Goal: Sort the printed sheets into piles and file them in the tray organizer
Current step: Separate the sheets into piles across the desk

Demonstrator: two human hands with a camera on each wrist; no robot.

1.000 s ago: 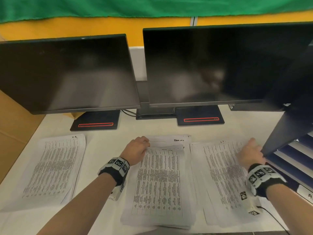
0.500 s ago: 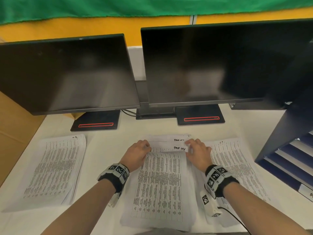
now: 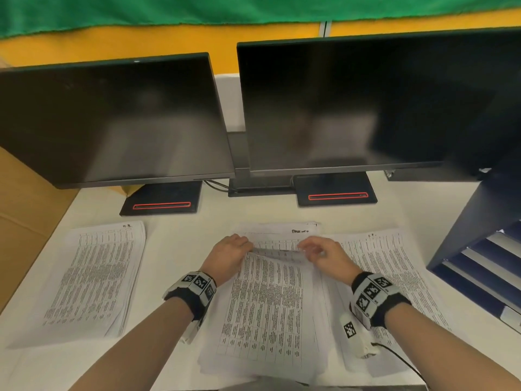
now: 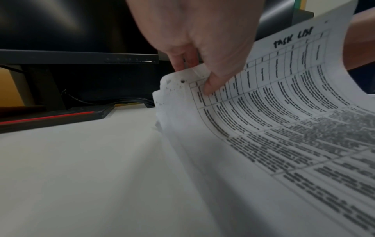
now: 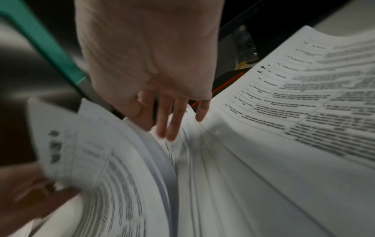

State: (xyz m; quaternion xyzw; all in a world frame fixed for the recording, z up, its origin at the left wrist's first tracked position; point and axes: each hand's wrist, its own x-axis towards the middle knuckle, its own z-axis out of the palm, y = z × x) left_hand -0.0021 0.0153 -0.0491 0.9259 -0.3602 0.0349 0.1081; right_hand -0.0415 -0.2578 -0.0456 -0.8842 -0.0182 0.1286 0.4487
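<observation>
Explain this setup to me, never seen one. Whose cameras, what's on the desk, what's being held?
No robot here: a person works bare-handed, wearing a head camera and one camera on each wrist band. The head view looks down at a white desk with two dark monitors and three piles of printed sheets. A blue tray organizer stands on the right. The left hand pinches the far corner of the middle pile; the left wrist view shows the thumb on a sheet headed "Task List". The right hand reaches its fingers into that pile's far edge; a full grip is not clear.

left monitor (image 3: 112, 119) | right monitor (image 3: 366, 103) | white desk (image 3: 174, 244) | green cloth (image 3: 197, 9)
</observation>
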